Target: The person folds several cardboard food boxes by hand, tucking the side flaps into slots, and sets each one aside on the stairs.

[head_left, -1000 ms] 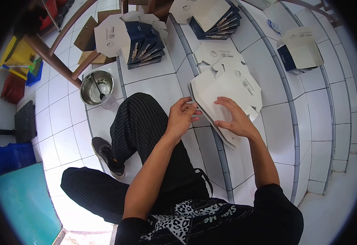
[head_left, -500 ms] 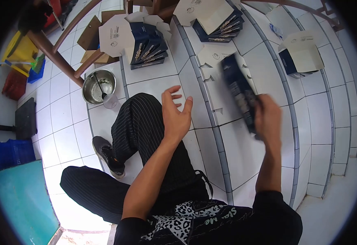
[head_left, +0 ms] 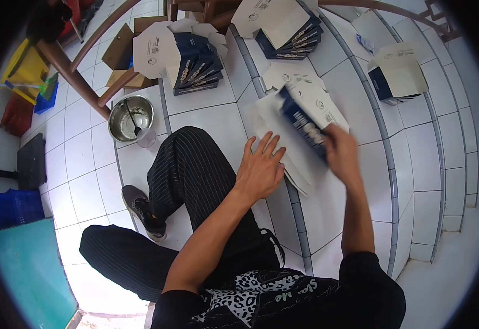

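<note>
A partly folded cardboard food box (head_left: 305,125), navy with white lettering outside and white inside, lies tilted over the tiled step in front of me. My right hand (head_left: 342,156) grips the near right end of its navy side, and that part is blurred by motion. My left hand (head_left: 260,171) has its fingers spread at the box's left white panel (head_left: 267,118); the fingertips seem to touch it. Behind the box lie white cardboard blanks (head_left: 294,75) with printed marks, partly covered.
Nested navy-and-white boxes stand in one stack (head_left: 195,63) at the upper left and another stack (head_left: 288,41) at the top. A single open box (head_left: 398,79) sits on a higher step at right. A metal bowl (head_left: 131,118) with a utensil and plastic cup stands left of my knee.
The box has turned, so its white inside faces left. My left hand has moved right and forward to its panel. My right hand, still holding the box, has shifted slightly left.
</note>
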### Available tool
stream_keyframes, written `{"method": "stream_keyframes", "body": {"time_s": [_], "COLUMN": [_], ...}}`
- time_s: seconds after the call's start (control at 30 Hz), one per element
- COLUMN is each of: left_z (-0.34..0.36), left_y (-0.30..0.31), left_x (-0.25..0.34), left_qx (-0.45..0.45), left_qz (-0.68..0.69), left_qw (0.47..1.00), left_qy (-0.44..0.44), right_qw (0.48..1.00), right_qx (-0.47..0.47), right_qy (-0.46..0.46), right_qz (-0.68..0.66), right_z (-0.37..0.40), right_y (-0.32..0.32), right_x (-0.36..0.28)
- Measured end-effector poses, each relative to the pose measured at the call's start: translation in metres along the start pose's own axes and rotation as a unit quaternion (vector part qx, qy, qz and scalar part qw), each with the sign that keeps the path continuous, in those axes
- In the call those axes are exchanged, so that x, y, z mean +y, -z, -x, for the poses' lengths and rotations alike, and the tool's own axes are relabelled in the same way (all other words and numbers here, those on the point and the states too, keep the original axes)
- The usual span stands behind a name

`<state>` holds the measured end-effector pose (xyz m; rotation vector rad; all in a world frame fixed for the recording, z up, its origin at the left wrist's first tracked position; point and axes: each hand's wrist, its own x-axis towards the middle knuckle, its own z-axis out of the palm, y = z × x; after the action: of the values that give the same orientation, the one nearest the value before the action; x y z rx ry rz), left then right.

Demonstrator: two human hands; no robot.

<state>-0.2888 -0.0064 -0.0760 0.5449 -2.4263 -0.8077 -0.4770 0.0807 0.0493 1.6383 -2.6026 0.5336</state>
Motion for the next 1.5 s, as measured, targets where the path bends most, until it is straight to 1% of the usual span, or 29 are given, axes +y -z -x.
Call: {"method": "stream_keyframes", "body": {"time_s": [0.1, 0.2, 0.23, 0.27, 0.3, 0.37, 0.4, 0.43, 0.47, 0.5, 0.53, 0.57, 0.6, 0.63, 0.67, 0.77, 0.8, 0.87, 0.9, 0.93, 0.97, 1.03, 1.1, 1.17, 1.23, 1.27, 1.37, 1.47, 1.5], "left_z": [0.002, -0.008, -0.009, -0.008, -0.007, 0.025, 0.034, 0.043, 0.045, 0.054, 0.068, 0.078, 0.088, 0.097, 0.102, 0.115, 0.118, 0.125, 0.130, 0.135, 0.132, 0.113, 0.096, 0.111, 0.126, 0.119, 0.121, 0.127, 0.128], "left_y": [-0.014, 0.012, 0.032, 0.060, 0.093, 0.106, 0.131, 0.144, 0.147, 0.157, 0.168, 0.178, 0.190, 0.202, 0.209, 0.217, 0.220, 0.224, 0.222, 0.216, 0.217, 0.211, 0.213, 0.217, 0.219, 0.218, 0.226, 0.227, 0.227], "left_x": [-0.002, 0.003, 0.009, 0.017, 0.024, 0.011, 0.010, 0.004, 0.004, 0.003, 0.007, 0.010, 0.011, 0.011, 0.013, 0.021, 0.022, 0.023, 0.020, 0.015, 0.014, 0.018, 0.018, 0.021, 0.025, 0.027, 0.021, 0.014, 0.012], "left_qx": [-0.008, 0.043, 0.064, 0.113, 0.160, 0.242, 0.208, 0.235, 0.374, 0.376, 0.377, 0.377, 0.341, 0.304, 0.264, 0.321, 0.341, 0.380, 0.418, 0.450, 0.474, 0.571, 0.636, 0.497, 0.341, 0.362, 0.309, 0.332, 0.343], "left_qz": [0.017, 0.037, 0.043, 0.194, 0.339, 0.492, 0.451, 0.395, 0.394, 0.355, 0.318, 0.285, 0.234, 0.181, 0.125, 0.178, 0.117, -0.003, 0.078, 0.160, 0.242, 0.143, -0.013, -0.059, -0.105, -0.094, -0.086, -0.095, -0.093], "left_qw": [1.000, 0.998, 0.997, 0.974, 0.925, 0.830, 0.854, 0.845, 0.807, 0.825, 0.840, 0.855, 0.897, 0.930, 0.956, 0.928, 0.929, 0.916, 0.891, 0.858, 0.818, 0.759, 0.735, 0.845, 0.924, 0.917, 0.940, 0.932, 0.928], "left_qy": [0.007, 0.007, 0.010, 0.036, 0.059, 0.100, 0.155, 0.274, 0.231, 0.229, 0.224, 0.216, 0.158, 0.098, 0.037, 0.062, 0.082, 0.126, 0.158, 0.189, 0.218, 0.278, 0.234, 0.188, 0.139, 0.140, 0.115, 0.113, 0.114], "right_qw": [0.975, 0.955, 0.959, 0.955, 0.959, 0.951, 0.944, 0.939, 0.928, 0.911, 0.885, 0.826, 0.746, 0.646, 0.583, 0.600, 0.560, 0.552, 0.548, 0.525, 0.542, 0.576, 0.596, 0.602, 0.646, 0.667, 0.701, 0.669, 0.695], "right_qx": [0.200, 0.291, 0.257, 0.221, 0.142, 0.026, -0.045, -0.058, -0.070, -0.078, -0.156, -0.185, -0.213, -0.236, -0.236, -0.250, -0.241, -0.267, -0.279, -0.263, -0.257, -0.244, -0.224, -0.194, -0.156, -0.137, -0.135, -0.132, -0.126], "right_qy": [0.012, 0.028, 0.115, 0.198, 0.236, 0.307, 0.326, 0.328, 0.326, 0.325, 0.258, 0.204, 0.145, 0.086, 0.054, -0.002, -0.017, 0.002, 0.010, 0.031, 0.041, 0.059, 0.046, 0.015, 0.031, 0.040, 0.082, 0.044, 0.053], "right_qz": [0.102, 0.046, 0.037, 0.028, 0.061, -0.032, -0.004, -0.083, -0.164, -0.240, -0.354, -0.491, -0.614, -0.720, -0.776, -0.760, -0.793, -0.790, -0.788, -0.809, -0.799, -0.778, -0.770, -0.775, -0.746, -0.731, -0.696, -0.730, -0.706], "right_z": [-0.007, 0.008, 0.013, 0.020, 0.031, 0.049, 0.061, 0.058, 0.055, 0.050, 0.048, 0.045, 0.043, 0.038, 0.033, 0.028, 0.026, 0.028, 0.032, 0.037, 0.039, 0.041, 0.039, 0.037, 0.031, 0.027, 0.023, 0.016, 0.015], "right_y": [0.060, 0.081, 0.073, 0.063, 0.046, 0.006, -0.009, -0.019, -0.028, -0.034, -0.035, -0.038, -0.042, -0.045, -0.037, -0.049, -0.046, -0.045, -0.047, -0.052, -0.057, -0.064, -0.063, -0.061, -0.070, -0.074, -0.079, -0.073, -0.073], "right_x": [-0.036, -0.088, -0.095, -0.102, -0.113, -0.137, -0.142, -0.150, -0.161, -0.169, -0.172, -0.177, -0.183, -0.191, -0.204, -0.217, -0.228, -0.239, -0.245, -0.250, -0.254, -0.259, -0.263, -0.266, -0.260, -0.256, -0.248, -0.253, -0.256]}}
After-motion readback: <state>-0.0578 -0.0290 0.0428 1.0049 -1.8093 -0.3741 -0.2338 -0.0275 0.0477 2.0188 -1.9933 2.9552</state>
